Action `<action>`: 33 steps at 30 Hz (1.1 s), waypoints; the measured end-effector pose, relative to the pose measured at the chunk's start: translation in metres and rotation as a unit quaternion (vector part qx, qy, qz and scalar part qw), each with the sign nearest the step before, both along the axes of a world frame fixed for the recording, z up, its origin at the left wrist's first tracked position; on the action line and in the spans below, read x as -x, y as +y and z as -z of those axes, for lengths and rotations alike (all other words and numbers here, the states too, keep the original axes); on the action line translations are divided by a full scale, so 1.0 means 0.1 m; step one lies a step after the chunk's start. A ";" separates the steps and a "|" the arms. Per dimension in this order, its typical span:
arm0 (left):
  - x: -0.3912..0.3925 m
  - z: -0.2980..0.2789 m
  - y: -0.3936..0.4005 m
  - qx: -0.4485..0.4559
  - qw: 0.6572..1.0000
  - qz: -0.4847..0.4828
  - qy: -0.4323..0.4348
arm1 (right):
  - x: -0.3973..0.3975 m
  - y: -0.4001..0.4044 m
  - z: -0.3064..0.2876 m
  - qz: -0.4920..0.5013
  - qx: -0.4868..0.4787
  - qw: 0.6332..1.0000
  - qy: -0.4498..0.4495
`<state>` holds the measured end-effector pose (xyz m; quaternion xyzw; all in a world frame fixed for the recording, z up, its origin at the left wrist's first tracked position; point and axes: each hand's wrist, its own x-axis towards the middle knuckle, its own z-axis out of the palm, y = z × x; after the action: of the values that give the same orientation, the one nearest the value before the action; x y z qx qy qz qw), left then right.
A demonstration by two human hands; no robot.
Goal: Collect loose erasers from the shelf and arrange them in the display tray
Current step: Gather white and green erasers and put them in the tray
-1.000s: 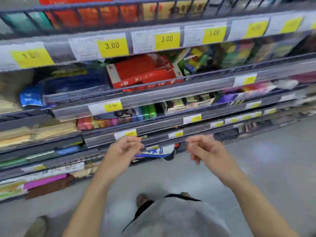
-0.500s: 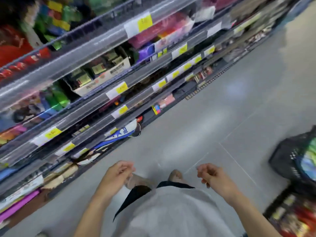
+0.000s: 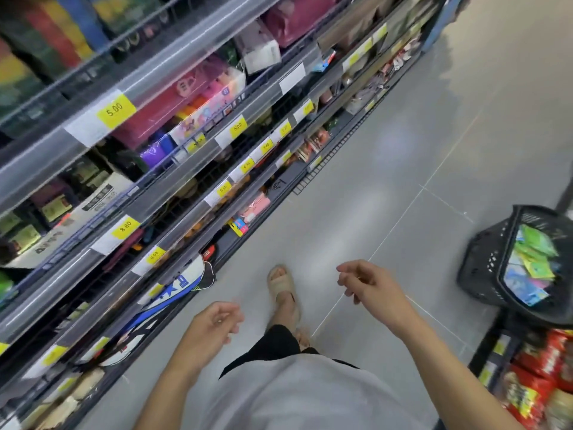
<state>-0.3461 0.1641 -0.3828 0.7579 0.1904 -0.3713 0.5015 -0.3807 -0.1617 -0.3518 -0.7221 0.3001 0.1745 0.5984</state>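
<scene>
Both hands hang low over the grey tiled floor (image 3: 387, 187), apart from the shelves. Left hand (image 3: 210, 324): fingers loosely curled, nothing held. Right hand (image 3: 369, 283): fingers loosely bent, empty as far as the blur allows. Tiered grey metal shelf (image 3: 173, 169) with yellow price tags runs along the left; erasers not made out. Black plastic mesh basket (image 3: 483, 268) of coloured packets sits at right.
</scene>
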 end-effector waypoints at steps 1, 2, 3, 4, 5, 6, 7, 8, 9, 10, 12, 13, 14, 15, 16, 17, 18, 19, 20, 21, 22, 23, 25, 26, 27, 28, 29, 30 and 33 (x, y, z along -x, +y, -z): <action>-0.13 0.03 -0.09 0.002 1.000 0.007 -0.001 | -0.08 -0.08 0.01 0.008 0.002 1.000 0.000; -0.27 0.06 -0.17 0.005 1.000 0.015 -0.002 | -0.17 -0.15 0.02 0.013 0.005 1.000 0.003; -0.43 0.09 -0.27 0.009 1.000 0.021 -0.005 | -0.26 -0.23 0.04 0.016 0.010 1.000 0.007; -0.60 0.12 -0.36 0.013 1.000 0.025 -0.007 | -0.34 -0.31 0.06 0.017 0.015 1.000 0.013; -0.78 0.14 -0.45 0.017 0.999 0.031 -0.009 | -0.40 -0.39 0.08 0.020 0.021 0.999 0.020; -0.98 0.16 -0.54 0.019 0.999 0.040 -0.009 | -0.47 -0.48 0.10 0.028 0.028 0.999 0.030; -1.18 0.17 -0.64 0.023 0.999 0.048 -0.009 | -0.54 -0.57 0.12 0.037 0.034 0.998 0.041; -1.38 0.15 -0.75 0.028 0.998 0.053 -0.010 | -0.59 -0.66 0.13 0.044 0.038 0.997 0.049; -1.57 0.14 -0.86 0.034 0.998 0.059 -0.014 | -0.65 -0.75 0.14 0.050 0.043 0.996 0.053; -1.78 0.11 -0.97 0.040 0.997 0.065 -0.020 | -0.72 -0.84 0.15 0.054 0.048 0.996 0.056; -2.18 0.05 -1.17 0.050 0.996 0.069 -0.033 | -0.88 -1.02 0.17 0.056 0.061 0.995 0.061; -2.36 0.02 -1.26 0.053 0.995 0.071 -0.039 | -0.96 -1.11 0.17 0.059 0.067 0.994 0.064; -2.51 -0.02 -1.34 0.054 0.995 0.075 -0.046 | -1.06 -1.19 0.16 0.061 0.072 0.993 0.066; -2.64 -0.06 -1.41 0.057 0.994 0.077 -0.053 | -1.16 -1.26 0.16 0.062 0.075 0.993 0.067; -2.76 -0.09 -1.48 0.060 0.994 0.077 -0.058 | -1.27 -1.33 0.16 0.062 0.075 0.993 0.067; -2.87 -0.12 -1.54 0.061 0.994 0.073 -0.061 | -1.39 -1.40 0.16 0.061 0.075 0.993 0.066; -2.97 -0.16 -1.59 0.059 0.994 0.069 -0.065 | -1.53 -1.46 0.15 0.058 0.074 0.993 0.064; -3.06 -0.19 -1.64 0.056 0.994 0.063 -0.072 | -1.68 -1.52 0.15 0.052 0.073 0.994 0.061; -3.14 -0.23 -1.69 0.055 0.994 0.054 -0.078 | -1.85 -1.58 0.14 0.043 0.070 0.995 0.055; -3.20 -0.28 -1.73 0.056 0.994 0.044 -0.084 | -2.03 -1.64 0.13 0.030 0.067 0.996 0.049; -3.26 -0.36 -1.79 0.055 0.994 0.036 -0.090 | -2.22 -1.70 0.11 0.014 0.063 0.997 0.041; -3.32 -0.44 -1.84 0.052 0.993 0.029 -0.098 | -2.43 -1.75 0.08 -0.005 0.059 0.998 0.031; -3.42 -0.63 -1.94 0.038 0.993 0.007 -0.115 | -2.88 -1.86 -0.01 -0.049 0.050 0.998 0.005; -3.47 -0.73 -2.00 0.025 0.992 -0.008 -0.127 | -3.10 -1.90 -0.08 -0.069 0.042 0.997 -0.011; -3.52 -0.84 -2.06 0.012 0.989 -0.024 -0.142 | -3.33 -1.95 -0.16 -0.089 0.033 0.995 -0.027; -3.57 -0.97 -2.12 0.003 0.986 -0.043 -0.158 | -3.55 -2.00 -0.25 -0.110 0.026 0.992 -0.046; -3.60 -1.12 -2.16 0.000 0.983 -0.062 -0.175 | -3.76 -2.04 -0.35 -0.133 0.021 0.989 -0.067; -3.63 -1.28 -2.21 0.000 0.977 -0.082 -0.195 | -3.97 -2.07 -0.46 -0.158 0.017 0.983 -0.091; -3.74 -1.80 -2.32 -0.015 0.951 -0.125 -0.281 | -4.55 -2.08 -0.85 -0.230 0.004 0.959 -0.164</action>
<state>0.0282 -0.0677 -0.2026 0.8091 0.1402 -0.0751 0.5657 0.0740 -0.3697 -0.2667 -0.7930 0.0244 0.1856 0.5798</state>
